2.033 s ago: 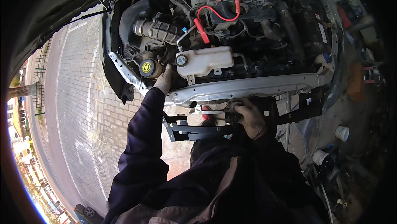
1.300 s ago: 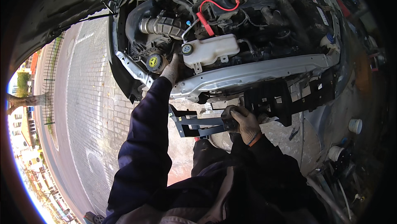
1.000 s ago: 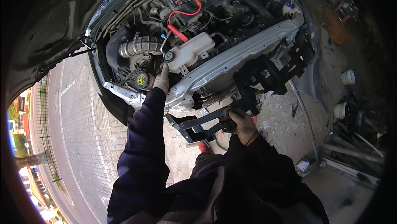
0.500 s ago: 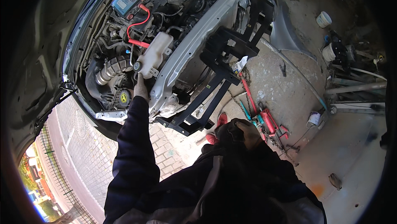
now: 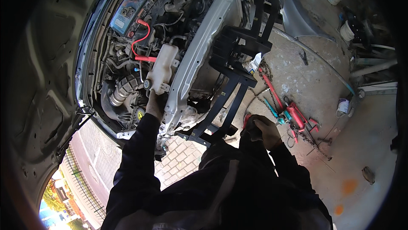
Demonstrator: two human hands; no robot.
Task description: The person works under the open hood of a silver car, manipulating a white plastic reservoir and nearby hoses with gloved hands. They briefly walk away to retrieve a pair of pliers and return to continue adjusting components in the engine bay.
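My left hand (image 5: 155, 105) reaches into the engine bay at the near end of a white plastic coolant reservoir (image 5: 164, 65). Its fingers go out of sight beneath the tank, so their grip is hidden. A dark round cap (image 5: 147, 84) sits on the reservoir beside that hand. To the left lies a ribbed air intake hose (image 5: 126, 87), with a black cap bearing a yellow mark (image 5: 140, 114) nearer me. My right hand (image 5: 268, 133) is low in front of my body, fingers bent around something dark that I cannot make out.
A silver front crossmember (image 5: 199, 38) and black bumper bracket (image 5: 229, 83) stand between the engine and floor. The raised hood (image 5: 46, 51) is at left, a blue battery (image 5: 128, 13) behind. A red jack (image 5: 296, 115), chain and grey fender (image 5: 304, 24) lie on the floor.
The whole view has shifted. My left hand has moved slightly right, from below the cap to under the reservoir's near end. My right hand has moved a little right with the dark shape.
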